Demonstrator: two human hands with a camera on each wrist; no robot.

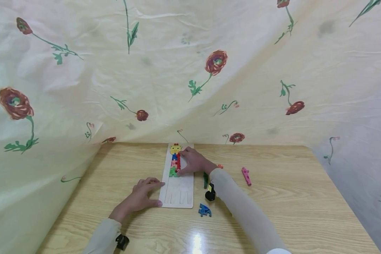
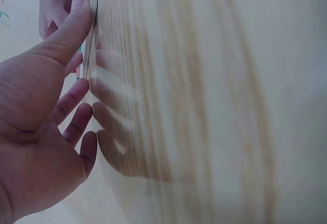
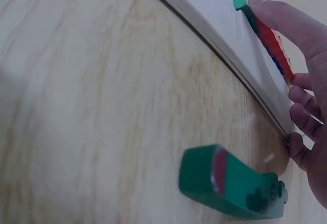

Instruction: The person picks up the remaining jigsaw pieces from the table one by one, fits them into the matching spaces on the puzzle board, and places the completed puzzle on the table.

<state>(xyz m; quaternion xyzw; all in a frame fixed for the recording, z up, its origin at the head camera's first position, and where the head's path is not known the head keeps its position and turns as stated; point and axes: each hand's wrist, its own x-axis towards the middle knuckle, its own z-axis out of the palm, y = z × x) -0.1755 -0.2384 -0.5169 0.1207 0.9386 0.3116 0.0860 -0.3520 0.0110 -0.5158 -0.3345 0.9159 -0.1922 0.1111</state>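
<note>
A white puzzle board [image 1: 185, 188] lies on the wooden table, with a yellow animal-head piece [image 1: 175, 149] at its far end. Below the head sit small blue and pink pieces and a green piece [image 1: 173, 172]. My right hand [image 1: 195, 161] pinches a long red puzzle piece [image 1: 178, 163] by its two ends, along the right side of that column. In the right wrist view the thumb meets the red piece [image 3: 271, 42] beside the green one. My left hand [image 1: 141, 195] is spread at the board's near left edge, thumb at the corner and fingertips against the side.
Right of the board lie a dark green piece [image 1: 205, 180], a blue piece [image 1: 204, 210] and a pink piece [image 1: 246, 176]. An orange piece [image 1: 220, 166] shows partly behind the right forearm. Flower-patterned cloth [image 1: 165, 77] hangs at the table's back edge and both sides.
</note>
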